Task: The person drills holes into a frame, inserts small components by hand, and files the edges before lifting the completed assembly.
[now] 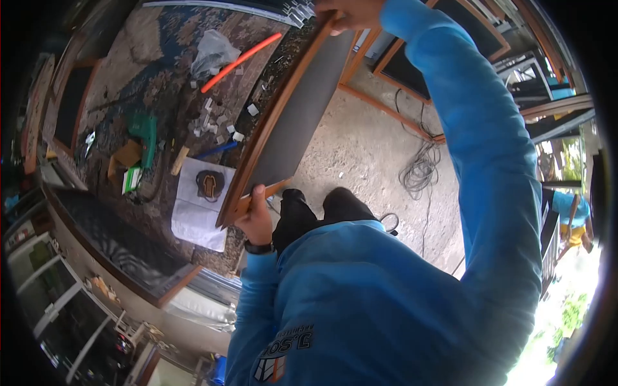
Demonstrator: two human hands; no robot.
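Observation:
A brown framed screen panel [293, 116] with dark mesh stands tilted along the edge of the worktable, held between both hands. My left hand [257, 222], with a dark band on its wrist, grips its near lower corner, thumb up over the frame. At the far end, my right hand [353, 14] is closed around the upper corner, partly cut off by the view's top edge. On the table beside the panel lie a white paper sheet [193, 222], a dark round tape measure-like item [209, 184] and a blue pen-like stick [215, 150].
On the worn worktable [170, 90] are an orange tube [241, 62], a plastic bag [219, 53], a green power tool [143, 136] and small white pieces. Another framed screen [122, 235] lies nearby. Coiled cable [420, 168] rests on the concrete floor. A person [571, 215] is far right.

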